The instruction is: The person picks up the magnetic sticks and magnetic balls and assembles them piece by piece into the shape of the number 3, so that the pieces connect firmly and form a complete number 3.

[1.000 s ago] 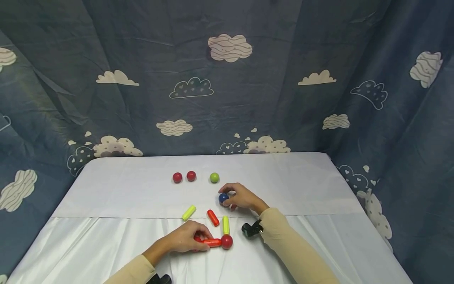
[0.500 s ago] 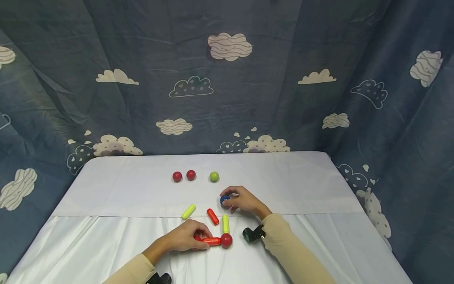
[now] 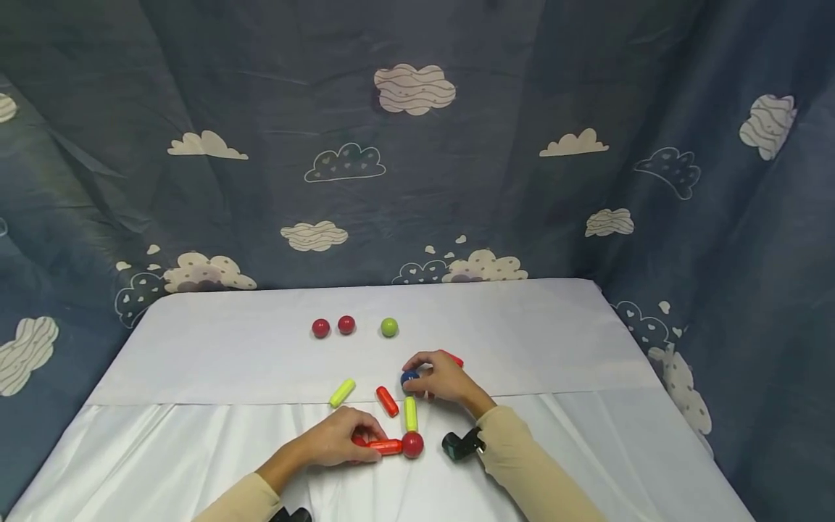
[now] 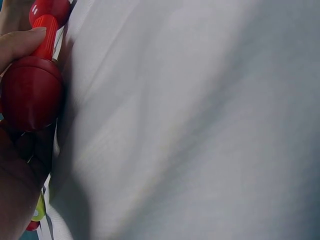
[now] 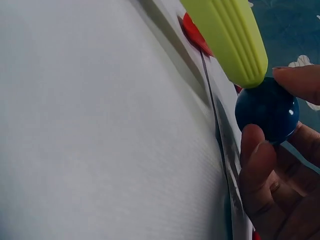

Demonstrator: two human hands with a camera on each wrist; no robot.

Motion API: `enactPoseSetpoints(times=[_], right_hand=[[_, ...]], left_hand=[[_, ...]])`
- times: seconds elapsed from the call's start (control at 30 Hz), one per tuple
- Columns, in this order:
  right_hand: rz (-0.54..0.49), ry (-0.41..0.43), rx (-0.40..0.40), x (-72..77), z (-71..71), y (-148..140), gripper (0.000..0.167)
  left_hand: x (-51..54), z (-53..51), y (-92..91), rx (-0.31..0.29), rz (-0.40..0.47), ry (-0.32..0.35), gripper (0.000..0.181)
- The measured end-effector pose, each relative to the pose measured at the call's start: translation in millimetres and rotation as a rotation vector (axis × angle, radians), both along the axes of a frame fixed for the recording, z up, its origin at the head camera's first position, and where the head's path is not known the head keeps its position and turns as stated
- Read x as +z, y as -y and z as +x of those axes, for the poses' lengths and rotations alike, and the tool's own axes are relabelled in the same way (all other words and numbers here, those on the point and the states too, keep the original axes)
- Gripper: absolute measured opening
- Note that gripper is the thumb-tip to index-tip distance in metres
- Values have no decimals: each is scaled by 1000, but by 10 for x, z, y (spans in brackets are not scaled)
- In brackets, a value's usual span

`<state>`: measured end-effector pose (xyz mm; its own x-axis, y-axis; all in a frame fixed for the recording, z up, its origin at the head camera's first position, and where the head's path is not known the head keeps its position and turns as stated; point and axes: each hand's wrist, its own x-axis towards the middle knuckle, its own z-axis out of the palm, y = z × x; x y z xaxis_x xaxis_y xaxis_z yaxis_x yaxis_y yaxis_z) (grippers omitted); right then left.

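In the head view my left hand [image 3: 342,436] grips a red rod [image 3: 386,447] with a red ball at each end; the thumb lies along the rod [image 4: 46,37] in the left wrist view. The ball nearer the palm [image 4: 33,94] is partly hidden by the fingers in the head view. At the rod's other end, the second red ball [image 3: 412,444] also meets a yellow-green rod [image 3: 410,415] pointing away from me. My right hand [image 3: 440,377] pinches a blue ball [image 5: 267,111] between thumb and fingers, against that yellow-green rod's far end [image 5: 235,45].
A loose yellow-green rod [image 3: 342,393] and a red rod [image 3: 387,401] lie between the hands. Another red rod [image 3: 451,357] is partly hidden behind the right hand. Farther back sit two red balls [image 3: 320,328] and a green ball [image 3: 389,327] on the white cloth [image 3: 261,348].
My right hand has drawn the blue ball nearer to me, up to the far end of the yellow-green rod. A red rod behind that hand has come into view. The left hand keeps its hold.
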<state>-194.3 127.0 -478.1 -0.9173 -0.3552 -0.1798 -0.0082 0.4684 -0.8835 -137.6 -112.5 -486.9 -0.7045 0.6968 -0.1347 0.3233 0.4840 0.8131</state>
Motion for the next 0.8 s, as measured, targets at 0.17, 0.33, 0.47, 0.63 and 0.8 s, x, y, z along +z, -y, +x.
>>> enactPoseSetpoints(times=[0.17,0.33,0.47,0.63,0.8], right_hand=[[9,-17,0,-20,21,-13,28],[26,-32,4,-15,13,-10,28],[31,-36,10,-13,19,-5,27],[37,-36,19,-30,47,0,27],[42,-50,29,-31,62,9,27]], left_hand=[[-4,-13,-20,-7,-2,-4,16],[17,-31,-25,-9,2,-17,16],[12,-34,-25,-5,3,-16,16],[10,-16,-23,-2,3,-3,16],[4,-12,-13,1,5,-7,17]])
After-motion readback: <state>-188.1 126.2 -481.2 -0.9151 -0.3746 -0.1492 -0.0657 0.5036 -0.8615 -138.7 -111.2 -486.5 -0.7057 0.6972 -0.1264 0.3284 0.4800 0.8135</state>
